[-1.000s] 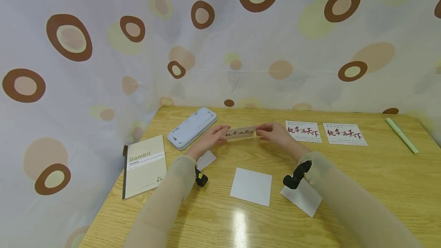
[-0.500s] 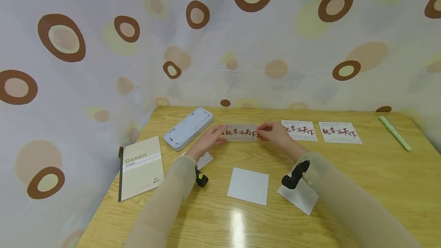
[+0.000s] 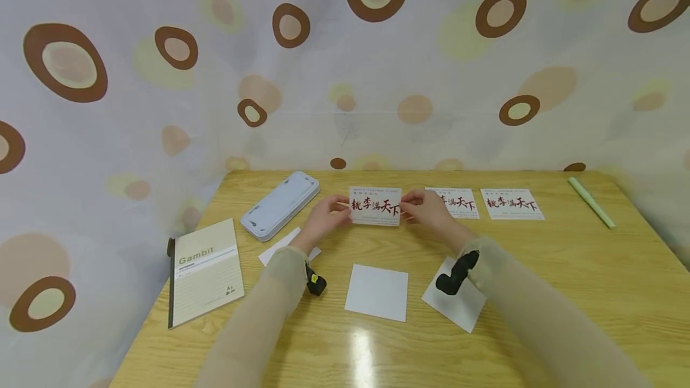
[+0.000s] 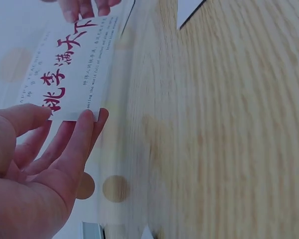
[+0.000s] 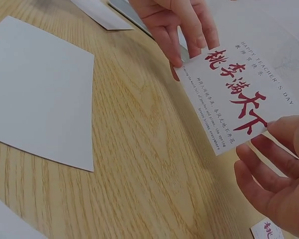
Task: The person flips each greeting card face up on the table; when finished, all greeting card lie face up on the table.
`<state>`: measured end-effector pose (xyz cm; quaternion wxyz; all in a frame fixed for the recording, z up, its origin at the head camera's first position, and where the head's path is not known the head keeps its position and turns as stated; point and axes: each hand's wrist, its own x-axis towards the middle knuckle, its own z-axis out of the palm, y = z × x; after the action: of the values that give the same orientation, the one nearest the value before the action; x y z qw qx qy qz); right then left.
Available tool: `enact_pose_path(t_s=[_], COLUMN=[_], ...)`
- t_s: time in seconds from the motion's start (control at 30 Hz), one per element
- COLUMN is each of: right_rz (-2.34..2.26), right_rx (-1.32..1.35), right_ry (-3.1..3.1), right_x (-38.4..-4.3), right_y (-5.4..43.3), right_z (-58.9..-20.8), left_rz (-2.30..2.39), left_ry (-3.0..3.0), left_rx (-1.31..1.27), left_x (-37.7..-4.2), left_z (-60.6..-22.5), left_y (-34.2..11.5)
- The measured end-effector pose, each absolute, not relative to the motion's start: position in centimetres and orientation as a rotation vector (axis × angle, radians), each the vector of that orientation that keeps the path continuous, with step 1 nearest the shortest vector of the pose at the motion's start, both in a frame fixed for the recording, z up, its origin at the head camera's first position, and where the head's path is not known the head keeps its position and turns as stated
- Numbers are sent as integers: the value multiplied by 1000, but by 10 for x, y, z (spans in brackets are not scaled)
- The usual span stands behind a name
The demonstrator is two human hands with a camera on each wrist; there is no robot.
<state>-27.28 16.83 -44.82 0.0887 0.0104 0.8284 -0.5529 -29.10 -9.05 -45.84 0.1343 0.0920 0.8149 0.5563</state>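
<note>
A white greeting card [image 3: 375, 206] with red Chinese characters is held up off the table between both hands, its printed side facing the head camera. "HAPPY TEACHER'S DAY" can be read on it in the right wrist view. My left hand [image 3: 326, 218] pinches its left end, thumb on the printed face and fingers behind. At the opposite end, my right hand [image 3: 431, 211] pinches the card the same way. Just behind the right hand lies a matching printed card [image 3: 462, 203], partly hidden by it. Another printed card [image 3: 512, 204] lies farther right.
On the wooden table [image 3: 566, 292], a blank white card [image 3: 377, 292] lies in front. Other blank cards, one [image 3: 458, 304] by the right wrist and one [image 3: 277, 245] by the left, are partly covered. A pencil tin [image 3: 280, 205], notebook [image 3: 207, 271] and green pen [image 3: 591, 202] lie around.
The held card has tipped from a flat, foreshortened angle to face the head camera, with both hands keeping their pinch. Table and wall have slid left in the head view.
</note>
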Motion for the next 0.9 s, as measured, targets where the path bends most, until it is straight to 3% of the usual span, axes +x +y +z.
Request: enact_pose_path(t_s=[0.5, 0.9], right_rz=[-1703, -1704], right_rx=[177, 275], right_ry=[2453, 2505], right_x=[-274, -276], right_y=[181, 183], right_z=[-448, -451], left_rz=[1765, 1708], left_ry=[2285, 2327], left_rx=[54, 55], left_x=[-304, -307], left_z=[-460, -459], left_y=[-60, -51])
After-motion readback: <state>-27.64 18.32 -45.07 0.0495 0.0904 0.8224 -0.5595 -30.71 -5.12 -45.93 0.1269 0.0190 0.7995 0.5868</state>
